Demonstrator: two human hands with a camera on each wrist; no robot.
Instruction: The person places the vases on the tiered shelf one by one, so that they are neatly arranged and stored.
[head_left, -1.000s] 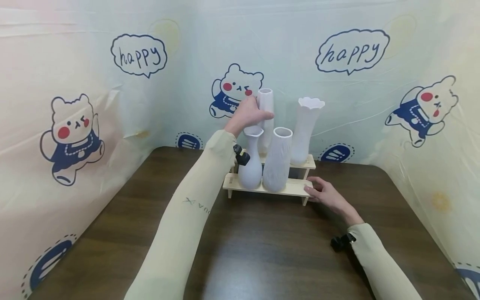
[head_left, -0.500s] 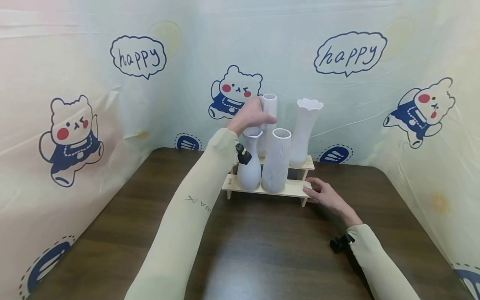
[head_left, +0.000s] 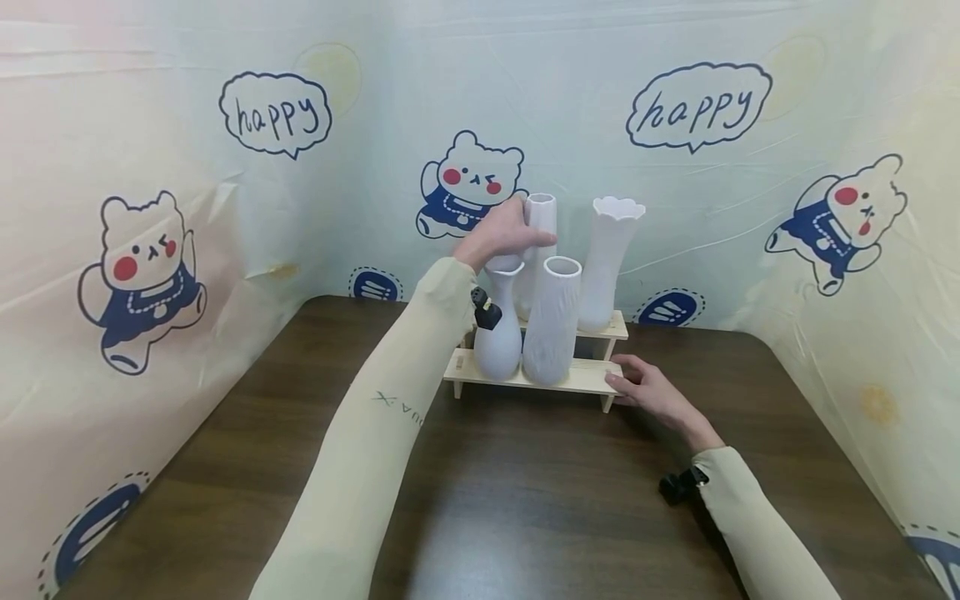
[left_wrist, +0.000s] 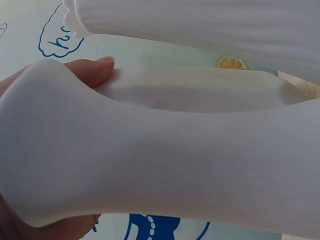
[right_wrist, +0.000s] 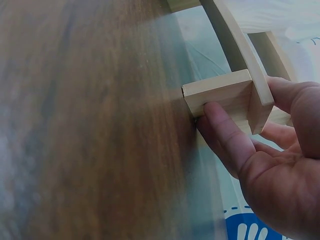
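In the head view my left hand [head_left: 501, 229] grips a tall slim white vase [head_left: 542, 215] near its top, over the back of a two-tier wooden stand [head_left: 592, 377]. Front vases hide its base, so I cannot tell if it touches the shelf. In the left wrist view the thumb lies along the slim vase [left_wrist: 190, 92], behind a nearer flared vase [left_wrist: 160, 160]. My right hand [head_left: 654, 392] holds the lower shelf's right end. In the right wrist view its thumb is on the board [right_wrist: 237, 45] and fingertips touch the leg [right_wrist: 225, 92].
On the lower shelf stand a flared-neck white vase [head_left: 498, 342] and a textured white vase [head_left: 552, 325]. A scalloped-rim white vase [head_left: 609, 258] stands at the upper shelf's right. Dark wooden table [head_left: 525, 500] below; printed curtain [head_left: 360, 192] behind and at both sides.
The slim vase has come down and slightly right, with my left hand moving along with it. My right hand keeps its hold on the stand's end.
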